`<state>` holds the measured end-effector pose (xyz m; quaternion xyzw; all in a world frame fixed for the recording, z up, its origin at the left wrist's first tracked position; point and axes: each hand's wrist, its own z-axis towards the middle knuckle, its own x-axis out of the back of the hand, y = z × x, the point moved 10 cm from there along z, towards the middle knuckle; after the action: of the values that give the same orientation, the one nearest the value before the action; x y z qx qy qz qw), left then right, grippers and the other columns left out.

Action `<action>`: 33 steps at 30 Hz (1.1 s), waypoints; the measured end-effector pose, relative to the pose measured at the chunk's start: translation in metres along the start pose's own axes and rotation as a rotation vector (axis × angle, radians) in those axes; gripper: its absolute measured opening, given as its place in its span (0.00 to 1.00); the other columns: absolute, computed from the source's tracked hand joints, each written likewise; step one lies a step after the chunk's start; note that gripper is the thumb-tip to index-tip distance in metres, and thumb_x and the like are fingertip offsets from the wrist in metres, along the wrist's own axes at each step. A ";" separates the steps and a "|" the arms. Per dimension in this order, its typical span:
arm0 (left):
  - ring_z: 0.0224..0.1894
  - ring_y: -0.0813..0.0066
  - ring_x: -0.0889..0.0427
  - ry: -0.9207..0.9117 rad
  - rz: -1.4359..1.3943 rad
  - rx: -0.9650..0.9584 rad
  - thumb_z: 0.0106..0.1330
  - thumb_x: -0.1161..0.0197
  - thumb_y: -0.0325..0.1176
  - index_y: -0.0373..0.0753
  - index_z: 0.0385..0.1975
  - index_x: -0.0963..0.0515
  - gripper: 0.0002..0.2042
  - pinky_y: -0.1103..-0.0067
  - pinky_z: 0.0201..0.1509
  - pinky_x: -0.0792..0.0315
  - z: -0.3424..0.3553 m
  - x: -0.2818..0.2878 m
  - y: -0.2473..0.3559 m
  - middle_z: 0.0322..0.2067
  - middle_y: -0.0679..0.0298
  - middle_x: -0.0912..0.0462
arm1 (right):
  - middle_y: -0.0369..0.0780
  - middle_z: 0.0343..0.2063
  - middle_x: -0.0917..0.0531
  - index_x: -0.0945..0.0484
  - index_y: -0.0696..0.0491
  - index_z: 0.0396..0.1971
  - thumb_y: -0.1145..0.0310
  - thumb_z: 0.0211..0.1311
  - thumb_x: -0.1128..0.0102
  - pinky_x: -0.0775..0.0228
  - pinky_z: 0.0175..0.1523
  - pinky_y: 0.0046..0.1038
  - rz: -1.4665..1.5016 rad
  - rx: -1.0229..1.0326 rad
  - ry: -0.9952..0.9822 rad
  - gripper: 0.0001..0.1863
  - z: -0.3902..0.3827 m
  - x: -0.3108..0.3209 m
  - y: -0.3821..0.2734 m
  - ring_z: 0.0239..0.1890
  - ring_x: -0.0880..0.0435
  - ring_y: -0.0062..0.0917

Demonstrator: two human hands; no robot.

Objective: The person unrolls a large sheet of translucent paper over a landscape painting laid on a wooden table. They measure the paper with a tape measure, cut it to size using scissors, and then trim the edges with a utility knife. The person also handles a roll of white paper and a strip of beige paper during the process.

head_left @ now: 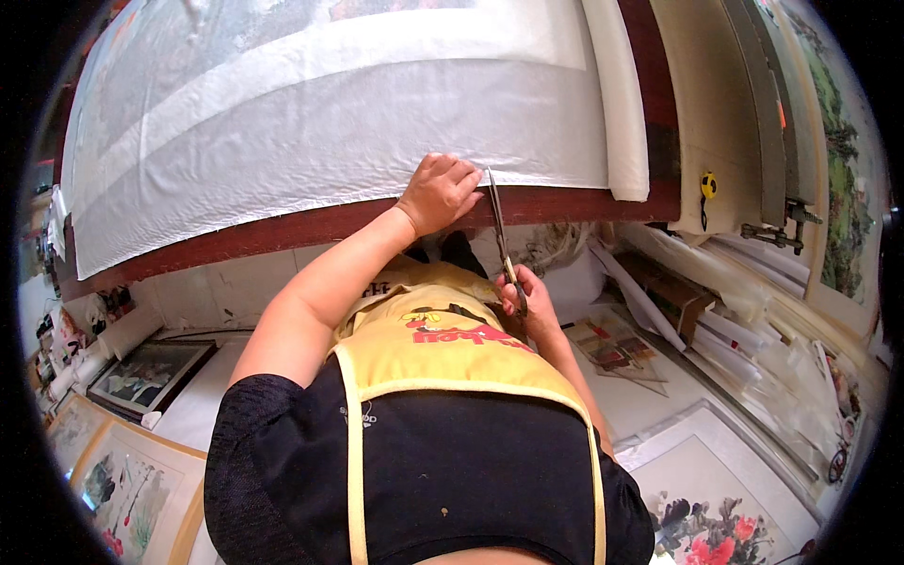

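Observation:
A thin white sheet (377,122), cloth or paper, lies over a dark red table (282,235). At its near edge my left hand (441,193) is closed, with the fingers curled and the fingertips pinching the sheet's border. My right hand (527,299), lower and to the right, grips a pair of long scissors (498,218) by the handles. Their blades point up and away, and the tips reach the sheet's edge just right of my left fingers. The blades look nearly closed together.
A white roll (626,104) lies along the table's right side. Beyond it, a yellow tape measure (708,186) rests on a pale board near a metal clamp (777,235). Paper rolls (744,348) crowd the right. Framed paintings (151,377) stand at the lower left, and a flower painting (711,508) at the lower right.

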<state>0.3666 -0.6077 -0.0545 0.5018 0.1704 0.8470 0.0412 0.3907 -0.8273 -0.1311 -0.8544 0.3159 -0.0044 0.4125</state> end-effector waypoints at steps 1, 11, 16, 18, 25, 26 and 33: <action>0.45 0.73 0.27 0.017 0.005 -0.001 0.58 0.36 0.35 0.44 0.44 0.20 0.14 0.72 0.53 0.37 -0.001 0.000 -0.001 0.40 0.71 0.22 | 0.29 0.23 0.27 0.27 0.53 0.37 0.51 0.56 0.31 0.37 0.28 0.15 0.000 0.001 0.002 0.22 0.001 -0.001 0.000 0.22 0.29 0.12; 0.44 0.76 0.26 0.129 0.038 -0.052 0.58 0.40 0.32 0.44 0.41 0.18 0.11 0.72 0.54 0.37 -0.003 0.010 0.003 0.39 0.75 0.20 | 0.29 0.24 0.28 0.27 0.52 0.36 0.53 0.56 0.32 0.37 0.27 0.15 0.040 0.027 0.007 0.20 0.002 -0.005 -0.002 0.22 0.29 0.11; 0.45 0.76 0.27 0.137 0.035 -0.059 0.58 0.39 0.31 0.45 0.40 0.18 0.11 0.72 0.55 0.38 -0.003 0.013 0.004 0.38 0.76 0.20 | 0.29 0.23 0.30 0.28 0.53 0.37 0.55 0.57 0.33 0.39 0.27 0.15 0.095 -0.010 -0.016 0.19 -0.007 -0.011 -0.006 0.21 0.31 0.11; 0.45 0.76 0.27 0.135 0.032 -0.061 0.58 0.39 0.31 0.45 0.40 0.18 0.10 0.72 0.55 0.38 -0.004 0.013 0.004 0.38 0.76 0.20 | 0.28 0.22 0.30 0.28 0.53 0.37 0.55 0.57 0.33 0.39 0.26 0.15 0.111 -0.023 -0.009 0.19 -0.010 -0.012 -0.006 0.21 0.31 0.11; 0.45 0.76 0.26 0.134 0.034 -0.072 0.57 0.38 0.32 0.46 0.39 0.18 0.10 0.71 0.55 0.38 -0.003 0.013 0.006 0.39 0.76 0.20 | 0.29 0.22 0.31 0.29 0.53 0.36 0.53 0.58 0.34 0.40 0.27 0.16 0.051 0.030 0.024 0.20 0.002 -0.016 -0.022 0.21 0.32 0.12; 0.45 0.75 0.26 0.133 0.040 -0.075 0.57 0.38 0.32 0.46 0.39 0.18 0.10 0.71 0.55 0.38 -0.004 0.012 0.006 0.39 0.76 0.20 | 0.29 0.22 0.31 0.28 0.53 0.36 0.53 0.58 0.35 0.40 0.27 0.16 0.019 0.029 0.027 0.20 0.007 -0.015 -0.020 0.21 0.32 0.12; 0.45 0.75 0.26 0.131 0.017 -0.074 0.56 0.37 0.32 0.46 0.38 0.18 0.10 0.71 0.54 0.37 -0.003 0.011 0.006 0.39 0.76 0.20 | 0.30 0.23 0.31 0.29 0.53 0.36 0.49 0.59 0.36 0.39 0.29 0.18 -0.048 0.044 0.042 0.22 0.025 -0.018 -0.022 0.22 0.32 0.13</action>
<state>0.3586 -0.6110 -0.0445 0.4448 0.1369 0.8841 0.0415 0.3948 -0.7895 -0.1277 -0.8522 0.3037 -0.0393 0.4241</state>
